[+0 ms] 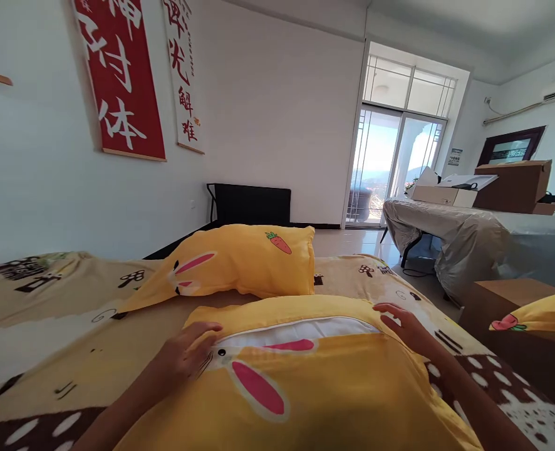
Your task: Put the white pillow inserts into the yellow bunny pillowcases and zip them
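Observation:
A yellow pillow (334, 382) with a rabbit print lies in front of me. Along its far side the pillowcase gapes in a long slit, and white inner filling (324, 327) shows through. At the slit's left end, my left hand (190, 347) has its fingers closed on the pillowcase edge. At the right end, my right hand (403, 324) touches the far right corner with fingertips, its fingers bent and apart. Just beyond lies a second yellow pillow (240, 260) with a carrot print.
Under the pillows spreads a beige and brown patterned blanket (131, 338). To the right, a cardboard box (498, 313) stands beside another yellow pillow (550, 319). Farther back, a plastic-covered table (465, 232) holds boxes (512, 181). A black panel (254, 203) stands by the wall.

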`<state>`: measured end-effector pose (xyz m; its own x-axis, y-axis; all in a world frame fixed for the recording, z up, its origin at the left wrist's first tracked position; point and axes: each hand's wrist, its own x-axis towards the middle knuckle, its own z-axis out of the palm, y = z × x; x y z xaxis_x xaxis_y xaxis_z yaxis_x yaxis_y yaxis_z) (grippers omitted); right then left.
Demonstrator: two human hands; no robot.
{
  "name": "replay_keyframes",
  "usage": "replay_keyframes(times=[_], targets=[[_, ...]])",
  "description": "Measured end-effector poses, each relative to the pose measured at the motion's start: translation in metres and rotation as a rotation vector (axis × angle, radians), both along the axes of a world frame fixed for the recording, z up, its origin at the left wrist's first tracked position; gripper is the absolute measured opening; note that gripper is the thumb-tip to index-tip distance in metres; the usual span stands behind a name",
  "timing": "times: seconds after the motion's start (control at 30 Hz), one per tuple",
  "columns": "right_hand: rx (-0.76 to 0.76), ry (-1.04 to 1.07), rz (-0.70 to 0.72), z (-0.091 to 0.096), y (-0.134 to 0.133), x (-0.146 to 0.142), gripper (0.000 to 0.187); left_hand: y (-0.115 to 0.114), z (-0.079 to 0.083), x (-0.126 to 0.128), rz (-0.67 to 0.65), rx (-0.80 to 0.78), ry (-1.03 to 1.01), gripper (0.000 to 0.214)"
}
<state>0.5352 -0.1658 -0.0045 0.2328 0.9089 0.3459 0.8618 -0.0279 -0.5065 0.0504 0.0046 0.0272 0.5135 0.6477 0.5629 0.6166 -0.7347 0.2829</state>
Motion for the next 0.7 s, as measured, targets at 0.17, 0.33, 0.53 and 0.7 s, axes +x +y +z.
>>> replay_keyframes(times=[0.17,0.33,0.53,0.7], targets=[[-0.123,-0.098,0.455,0.040,-0.010,-0.061,0.039,-0.053,0.025,0.051,-0.310,-0.150,0.299,0.034],[-0.277,-0.188,0.551,0.033,0.001,-0.078,0.042,-0.047,0.022,0.053,-0.260,-0.295,0.402,0.031],[-0.299,-0.143,0.567,0.029,0.022,-0.072,0.017,-0.030,0.017,0.043,-0.248,-0.432,0.324,0.037],[-0.269,-0.140,0.466,0.030,0.033,-0.069,0.022,-0.019,-0.005,0.055,-0.136,-0.430,0.103,0.037]])
